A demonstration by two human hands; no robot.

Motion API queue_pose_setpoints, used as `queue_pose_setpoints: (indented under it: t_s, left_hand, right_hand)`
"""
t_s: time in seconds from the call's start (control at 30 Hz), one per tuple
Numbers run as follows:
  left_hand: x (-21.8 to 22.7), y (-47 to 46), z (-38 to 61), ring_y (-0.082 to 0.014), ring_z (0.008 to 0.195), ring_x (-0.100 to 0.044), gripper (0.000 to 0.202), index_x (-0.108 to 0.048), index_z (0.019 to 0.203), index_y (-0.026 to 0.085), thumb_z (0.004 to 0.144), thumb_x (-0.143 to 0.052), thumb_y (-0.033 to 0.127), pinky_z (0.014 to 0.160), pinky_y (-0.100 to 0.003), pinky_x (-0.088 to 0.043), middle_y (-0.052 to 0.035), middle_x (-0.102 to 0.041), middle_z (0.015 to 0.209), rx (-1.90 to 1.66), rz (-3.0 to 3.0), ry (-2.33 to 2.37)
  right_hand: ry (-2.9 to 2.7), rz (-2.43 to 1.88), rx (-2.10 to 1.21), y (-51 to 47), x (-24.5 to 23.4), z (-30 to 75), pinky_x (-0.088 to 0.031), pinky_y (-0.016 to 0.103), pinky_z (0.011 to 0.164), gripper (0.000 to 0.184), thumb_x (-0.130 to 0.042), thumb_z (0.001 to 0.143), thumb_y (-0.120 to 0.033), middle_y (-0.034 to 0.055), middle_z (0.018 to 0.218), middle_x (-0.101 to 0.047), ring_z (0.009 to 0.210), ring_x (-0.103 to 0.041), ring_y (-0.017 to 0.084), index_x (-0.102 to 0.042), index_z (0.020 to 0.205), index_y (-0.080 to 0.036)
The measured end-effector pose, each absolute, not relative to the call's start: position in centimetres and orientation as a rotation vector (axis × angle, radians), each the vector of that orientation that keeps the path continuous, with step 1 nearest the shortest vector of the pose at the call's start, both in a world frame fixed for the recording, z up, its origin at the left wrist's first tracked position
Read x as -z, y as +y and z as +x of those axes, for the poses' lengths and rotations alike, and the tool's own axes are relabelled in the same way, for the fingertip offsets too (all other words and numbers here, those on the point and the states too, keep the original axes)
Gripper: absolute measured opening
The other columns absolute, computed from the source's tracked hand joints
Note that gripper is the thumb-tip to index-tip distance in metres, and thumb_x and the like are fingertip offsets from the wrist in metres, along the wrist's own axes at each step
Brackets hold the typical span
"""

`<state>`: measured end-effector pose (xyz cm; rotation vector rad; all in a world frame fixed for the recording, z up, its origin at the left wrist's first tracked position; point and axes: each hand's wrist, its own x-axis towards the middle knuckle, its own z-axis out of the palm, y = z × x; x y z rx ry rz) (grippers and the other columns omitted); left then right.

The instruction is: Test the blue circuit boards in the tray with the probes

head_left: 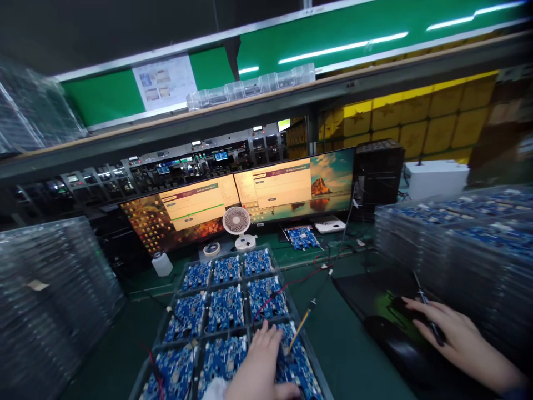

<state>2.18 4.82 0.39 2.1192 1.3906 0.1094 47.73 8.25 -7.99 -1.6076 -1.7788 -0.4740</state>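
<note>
My left hand (259, 364) rests flat on the near end of a clear tray (167, 318) filled with several blue circuit boards (226, 306). A thin yellow probe with red and black wires (300, 326) stands just right of its fingers. My right hand (452, 333) lies over a black computer mouse (410, 311) on a dark mouse pad (366, 294), with a slim dark pen-like tool (425, 303) between its fingers.
Two monitors (250, 203) with dialog windows stand at the back behind a small white fan (236, 222). Tall stacks of clear trays rise at left (45, 300) and right (458, 244). A single board (303, 238), a white bottle (161, 264) and a black box (378, 172) sit behind.
</note>
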Motion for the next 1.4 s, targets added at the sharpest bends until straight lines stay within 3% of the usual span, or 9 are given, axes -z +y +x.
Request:
queue_pose_setpoints:
  t_s: [0.1,0.2,0.37,0.5,0.7,1.0,1.4]
  left_hand:
    - [-1.4,4.0,2.4,-0.0265,0.144,-0.019,0.075,-0.035,0.142,0.014,0.077,-0.063,0.038,0.119,-0.043,-0.019,-0.0125,-0.029,0.153,-0.257,2.065,1.43]
    - [-1.2,4.0,2.4,-0.0235,0.134,-0.04,0.051,-0.047,0.133,0.015,0.087,-0.048,0.037,0.116,-0.04,-0.029,-0.0116,-0.047,0.142,-0.455,2.044,1.487]
    - [-0.3,4.1,2.1,-0.0202,0.109,-0.059,0.032,-0.063,0.112,0.017,0.09,-0.042,0.029,0.102,-0.036,-0.043,-0.0081,-0.066,0.114,-0.64,2.038,1.556]
    - [-0.2,3.6,2.4,-0.0187,0.097,-0.062,0.025,-0.067,0.099,0.02,0.089,-0.045,0.026,0.093,-0.034,-0.047,-0.0047,-0.07,0.101,-0.653,2.068,1.535]
    - [0.2,3.4,4.1,-0.0198,0.09,-0.062,0.019,-0.067,0.098,0.02,0.084,-0.055,0.024,0.086,-0.033,-0.049,-0.0043,-0.07,0.095,-0.524,2.178,1.539]
    - [0.1,3.5,4.8,-0.0216,0.083,-0.067,0.023,-0.064,0.091,0.019,0.092,-0.042,0.027,0.077,-0.032,-0.049,-0.0063,-0.072,0.09,-0.301,2.267,1.726]
    - [0.4,3.6,4.5,-0.0191,0.084,-0.065,0.021,-0.067,0.086,0.022,0.09,-0.047,0.029,0.078,-0.029,-0.047,-0.0029,-0.072,0.09,-0.443,2.113,1.671]
  right_hand:
    - [-1.854,-1.517,0.492,8.1,7.5,47.6,-0.055,0.04,0.073,0.026,-0.044,0.08,-0.041,-0.0004,0.099,-0.073,0.089,-0.068,0.025,-0.065,0.091,-0.033]
    - [-1.832,-1.546,0.551,7.9,7.2,47.4,-0.053,0.043,0.071,0.028,-0.041,0.08,-0.042,0.0023,0.097,-0.073,0.089,-0.067,0.029,-0.065,0.089,-0.029]
    - [-1.84,-1.579,0.527,7.8,7.2,47.2,-0.05,0.043,0.07,0.031,-0.04,0.08,-0.043,0.0044,0.095,-0.073,0.091,-0.065,0.029,-0.065,0.089,-0.027]
    - [-1.85,-1.597,0.512,7.8,7.2,47.2,-0.048,0.043,0.073,0.032,-0.04,0.078,-0.043,0.0043,0.094,-0.073,0.093,-0.064,0.029,-0.065,0.091,-0.028]
    - [-1.868,-1.583,0.517,7.8,7.1,47.3,-0.048,0.039,0.068,0.033,-0.04,0.078,-0.044,0.007,0.089,-0.072,0.092,-0.063,0.028,-0.064,0.092,-0.026]
    - [-1.856,-1.602,0.505,7.5,6.6,46.9,-0.047,0.035,0.066,0.035,-0.039,0.08,-0.044,0.0092,0.085,-0.071,0.091,-0.063,0.027,-0.065,0.091,-0.024]
    - [-1.871,-1.67,0.452,7.3,6.9,47.0,-0.046,0.037,0.07,0.036,-0.038,0.081,-0.043,0.0118,0.09,-0.07,0.092,-0.062,0.028,-0.066,0.093,-0.023]
